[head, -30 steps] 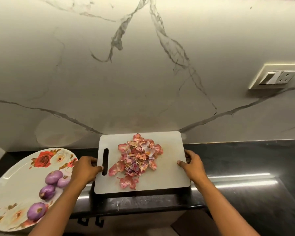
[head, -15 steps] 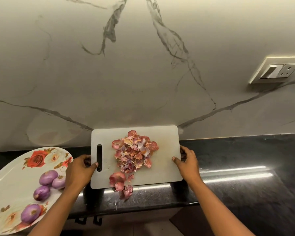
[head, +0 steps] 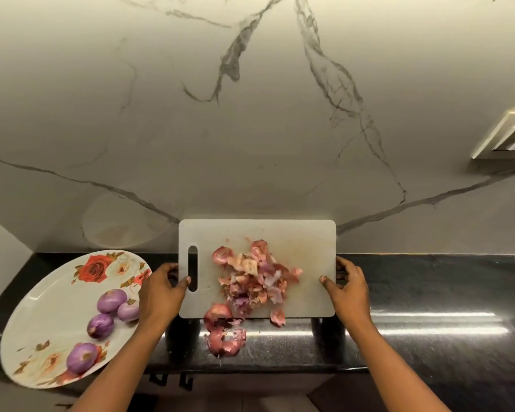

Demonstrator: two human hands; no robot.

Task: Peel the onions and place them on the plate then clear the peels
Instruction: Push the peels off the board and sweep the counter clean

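The left hand and right hand each grip an end of the board, so tip it slowly and let the peels on it slide off together, away from the onions on the plate.

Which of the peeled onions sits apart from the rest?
The onion low on the plate, nearest us; the three other onions huddle together by the left hand.

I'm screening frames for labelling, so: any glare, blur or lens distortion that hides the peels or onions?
Head view: glare streaks on the black counter, brightest right of the cutting board, leave the peels readable; the wide lens bows the counter edge and stretches the plate; the onions are legible.
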